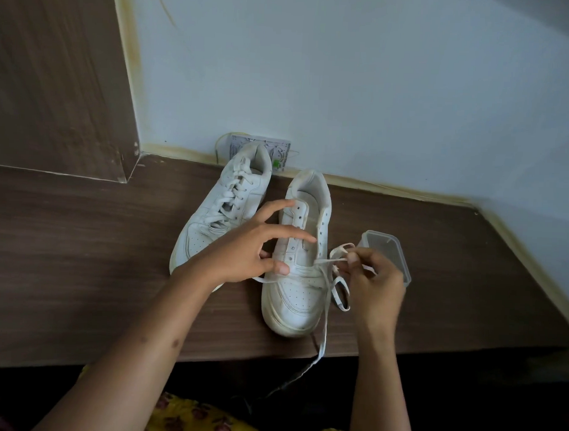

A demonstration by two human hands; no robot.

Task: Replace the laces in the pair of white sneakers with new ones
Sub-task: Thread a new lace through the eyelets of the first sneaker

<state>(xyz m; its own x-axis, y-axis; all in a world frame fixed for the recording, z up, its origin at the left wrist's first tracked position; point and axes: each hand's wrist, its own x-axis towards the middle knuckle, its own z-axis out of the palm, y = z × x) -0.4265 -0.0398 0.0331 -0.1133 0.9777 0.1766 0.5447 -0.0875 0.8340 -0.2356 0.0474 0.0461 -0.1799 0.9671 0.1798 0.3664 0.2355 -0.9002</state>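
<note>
Your right hand (373, 276) is pinching the lace (334, 283) between thumb and fingertips, just beside the near sneaker (299, 267). Your left hand (253, 253) is spread wide, with fingers resting on the side and tongue of that sneaker to keep it from sliding.

This shoe sits in the middle of the wooden table (81, 256), toe pointing at you. Most of its holes are bare. The lace goes only through the lowest holes, and one long end hangs off the table edge. The other sneaker (222, 210) lies just to the left and is fully laced.

The lace is thin, flat and floppy. It looks very light and will bend and twist, so hold it close to its tip when you poke it through a hole. The shoe looks firm but light, so keep pressing on it. A clear plastic box (390, 254) sits just behind your right hand.
</note>
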